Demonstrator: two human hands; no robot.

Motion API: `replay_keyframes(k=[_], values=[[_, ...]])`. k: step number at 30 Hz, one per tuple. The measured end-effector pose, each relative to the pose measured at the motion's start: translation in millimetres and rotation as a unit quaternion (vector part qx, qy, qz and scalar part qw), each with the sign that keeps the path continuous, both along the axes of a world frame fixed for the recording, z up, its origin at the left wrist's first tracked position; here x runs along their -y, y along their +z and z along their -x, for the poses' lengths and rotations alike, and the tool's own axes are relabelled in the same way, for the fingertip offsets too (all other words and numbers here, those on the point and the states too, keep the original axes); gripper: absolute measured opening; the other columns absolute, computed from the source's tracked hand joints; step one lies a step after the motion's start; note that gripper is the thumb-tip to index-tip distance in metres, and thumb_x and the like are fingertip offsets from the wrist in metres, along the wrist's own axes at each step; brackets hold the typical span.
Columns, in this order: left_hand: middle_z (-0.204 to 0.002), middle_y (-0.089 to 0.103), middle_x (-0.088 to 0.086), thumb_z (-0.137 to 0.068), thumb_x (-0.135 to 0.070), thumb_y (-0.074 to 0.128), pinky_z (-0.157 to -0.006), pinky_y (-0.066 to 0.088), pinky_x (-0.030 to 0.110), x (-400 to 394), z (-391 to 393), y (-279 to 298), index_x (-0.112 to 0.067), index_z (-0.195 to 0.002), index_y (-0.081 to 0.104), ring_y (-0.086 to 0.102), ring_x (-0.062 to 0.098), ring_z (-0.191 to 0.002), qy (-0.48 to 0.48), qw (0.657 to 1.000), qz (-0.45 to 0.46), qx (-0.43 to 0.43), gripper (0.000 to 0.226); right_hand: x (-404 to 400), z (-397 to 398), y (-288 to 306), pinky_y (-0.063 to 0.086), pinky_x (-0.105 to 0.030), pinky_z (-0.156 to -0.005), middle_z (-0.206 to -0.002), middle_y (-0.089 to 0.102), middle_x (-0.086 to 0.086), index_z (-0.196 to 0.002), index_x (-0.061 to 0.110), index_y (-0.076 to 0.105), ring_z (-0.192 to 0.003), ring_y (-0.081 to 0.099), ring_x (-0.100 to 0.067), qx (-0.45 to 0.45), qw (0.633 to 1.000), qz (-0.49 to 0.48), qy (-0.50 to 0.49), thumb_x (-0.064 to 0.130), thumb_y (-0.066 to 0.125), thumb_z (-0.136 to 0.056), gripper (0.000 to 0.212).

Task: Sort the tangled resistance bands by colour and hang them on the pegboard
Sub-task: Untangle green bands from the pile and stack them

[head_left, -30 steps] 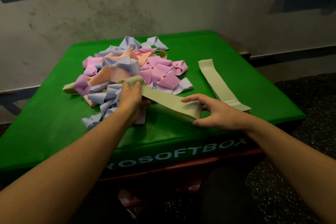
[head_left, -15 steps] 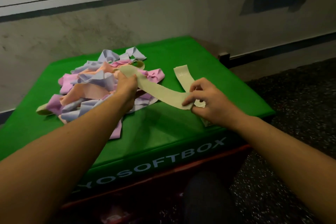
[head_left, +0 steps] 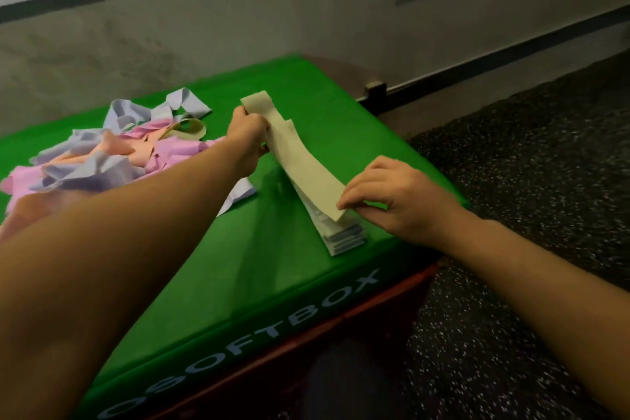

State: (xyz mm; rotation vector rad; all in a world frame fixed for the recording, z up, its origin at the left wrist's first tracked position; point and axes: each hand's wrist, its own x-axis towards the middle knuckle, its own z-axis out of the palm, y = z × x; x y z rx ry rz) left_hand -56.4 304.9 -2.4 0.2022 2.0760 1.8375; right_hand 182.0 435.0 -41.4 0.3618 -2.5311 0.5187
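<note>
Olive band [head_left: 303, 160] is now pulled clear of tangle [head_left: 112, 153], pinched in left grip [head_left: 247, 133] and right grip [head_left: 381, 194], brought over olive stack [head_left: 344, 237]; colour-sorting advanced, hanging pending.

— Where am I looking?
— A gym, I'd say: speckled rubber floor [head_left: 531, 160], a green soft plyo box [head_left: 238, 283] lettered "SOFTBOX", resistance bands [head_left: 102, 153] heaped on its left side, bare concrete wall [head_left: 238, 27].
</note>
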Motion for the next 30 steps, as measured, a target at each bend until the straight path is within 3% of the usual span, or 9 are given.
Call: replay_keyframes(k=[6, 10, 14, 20, 23, 27, 30], values=[[-0.122, 0.055, 0.011, -0.097, 0.003, 0.043, -0.082, 0.052, 0.038, -13.0, 14.5, -31.7, -0.01, -0.133, 0.043, 0.057, 0.02, -0.096, -0.055, 0.992, 0.109, -0.025, 0.039, 6.7, 2.4, -23.3, 0.051, -0.038, -0.077, -0.098, 0.069, 0.01, -0.101, 0.026, 0.075, -0.091, 0.057, -0.01, 0.065, 0.997, 0.013, 0.035, 0.027, 0.064, -0.088, 0.017], [-0.119, 0.052, 0.006, -0.096, 0.002, 0.052, -0.065, 0.05, 0.026, -15.4, 22.0, -38.2, -0.016, -0.133, 0.045, 0.055, 0.014, -0.089, -0.023, 0.991, 0.116, -0.06, 0.041, 5.7, 0.2, -30.5, 0.048, -0.034, -0.083, -0.1, 0.063, 0.011, -0.106, 0.028, 0.073, -0.092, 0.052, -0.005, 0.099, 0.994, 0.027, 0.038, 0.035, 0.061, -0.089, 0.022], [-0.125, 0.057, 0.005, -0.096, 0.001, 0.055, -0.062, 0.048, 0.021, -17.2, 29.7, -39.9, -0.016, -0.132, 0.052, 0.057, 0.011, -0.09, -0.024, 0.986, 0.129, -0.103, 0.04, 6.3, 3.7, -34.1, 0.048, -0.039, -0.079, -0.099, 0.064, 0.008, -0.108, 0.029, 0.075, -0.092, 0.054, -0.009, 0.078, 0.996, 0.037, 0.024, 0.038, 0.062, -0.092, 0.022], [-0.152, 0.026, 0.008, -0.094, -0.01, 0.062, -0.069, 0.057, 0.025, -6.8, 29.8, -40.4, -0.023, -0.142, 0.046, 0.053, 0.013, -0.076, -0.033, 0.959, 0.218, -0.177, 0.053, 11.6, 2.4, -24.4, 0.048, -0.036, -0.09, -0.109, 0.062, 0.011, -0.12, 0.031, 0.068, -0.099, 0.051, -0.006, 0.119, 0.991, 0.053, 0.008, 0.044, 0.059, -0.091, 0.032], [-0.151, 0.027, 0.009, -0.095, -0.014, 0.062, -0.067, 0.054, 0.026, 9.3, 25.7, -32.8, -0.021, -0.141, 0.046, 0.048, 0.01, -0.07, -0.037, 0.952, 0.218, -0.213, 0.049, 18.1, 0.2, -15.6, 0.046, -0.036, -0.094, -0.112, 0.06, 0.013, -0.122, 0.032, 0.064, -0.103, 0.053, -0.006, 0.092, 0.993, 0.071, -0.016, 0.046, 0.06, -0.09, 0.036], [-0.143, 0.034, 0.01, -0.096, -0.01, 0.058, -0.072, 0.054, 0.03, 48.3, 9.1, -25.1, -0.021, -0.13, 0.053, 0.05, 0.012, -0.081, -0.054, 0.951, 0.191, -0.236, 0.036, 34.2, 4.4, -1.7, 0.047, -0.033, -0.091, -0.11, 0.061, 0.014, -0.121, 0.03, 0.062, -0.096, 0.05, -0.003, 0.079, 0.991, 0.103, -0.025, 0.043, 0.062, -0.088, 0.035], [-0.135, 0.042, 0.006, -0.097, -0.019, 0.06, -0.096, 0.053, 0.045, 88.8, -10.4, -23.9, -0.028, -0.117, 0.056, 0.055, 0.018, -0.106, -0.083, 0.942, 0.186, -0.266, 0.022, 58.1, 14.4, 10.5, 0.043, -0.022, -0.087, -0.107, 0.064, 0.012, -0.118, 0.029, 0.064, -0.091, 0.048, 0.003, 0.084, 0.99, 0.113, -0.015, 0.041, 0.06, -0.087, 0.033]])
